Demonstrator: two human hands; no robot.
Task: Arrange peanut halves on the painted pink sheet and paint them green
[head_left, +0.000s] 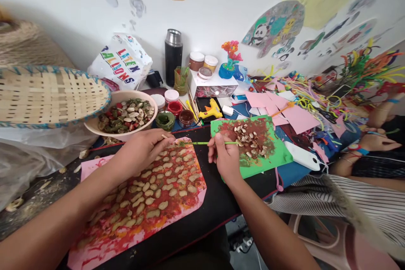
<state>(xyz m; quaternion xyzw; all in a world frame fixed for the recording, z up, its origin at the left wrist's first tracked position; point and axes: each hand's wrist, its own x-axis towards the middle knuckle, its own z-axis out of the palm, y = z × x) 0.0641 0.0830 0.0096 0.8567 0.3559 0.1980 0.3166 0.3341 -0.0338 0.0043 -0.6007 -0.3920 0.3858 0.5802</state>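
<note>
My right hand is closed around a thin green stick. The stick lies nearly level, and its left end reaches my left fingertips. My left hand is closed in a pinch, with a small pale sliver showing at the fingers; what it holds is mostly hidden. Below it, a pink sheet smeared with red and orange paint carries rows of peanut shells. Beside my right hand, a green sheet with brown paint bears a cluster of pale shells.
A bowl of shells stands at the back left, beside a woven basket. Paint jars, a yellow glue gun and a black thermos line the back. Another person's arm rests at right, near craft scraps.
</note>
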